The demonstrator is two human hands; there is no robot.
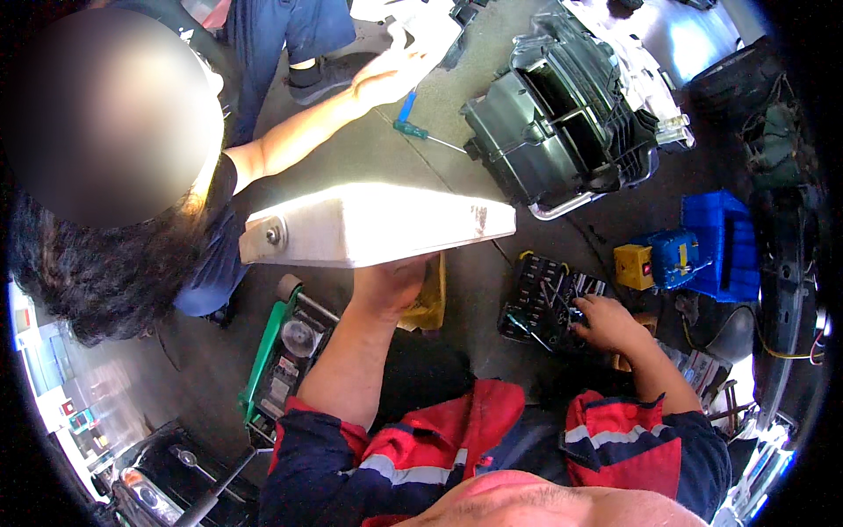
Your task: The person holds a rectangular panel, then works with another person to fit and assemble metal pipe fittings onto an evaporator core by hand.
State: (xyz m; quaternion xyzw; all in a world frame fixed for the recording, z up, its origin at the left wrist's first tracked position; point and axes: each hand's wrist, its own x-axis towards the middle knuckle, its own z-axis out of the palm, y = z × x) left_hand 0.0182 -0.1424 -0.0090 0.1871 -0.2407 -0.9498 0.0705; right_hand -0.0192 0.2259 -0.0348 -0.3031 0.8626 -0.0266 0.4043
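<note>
My left hand point(395, 285) is under a white box-shaped part point(351, 233) and bears it up; most of its fingers are hidden behind the part. A round bolt-like fitting point(274, 232) sits at the part's left end, and its top face shines with glare. Lower right, my right hand point(613, 327) reaches over a black socket set case point(527, 303). Its bent fingers look apart, with the tips at the sockets along the case's right side. Several small tools lie in the case, among them a screwdriver-like tool with a pale blue-green handle point(518, 321).
A co-worker stretches out a hand point(386, 77) at upper left. On the floor lie a green-and-blue-handled screwdriver point(411, 129) and a large black plastic housing point(544, 132). A green floor jack point(272, 360) stands left of me. A blue crate point(738, 255) and a blue-and-yellow tool point(663, 261) are at right.
</note>
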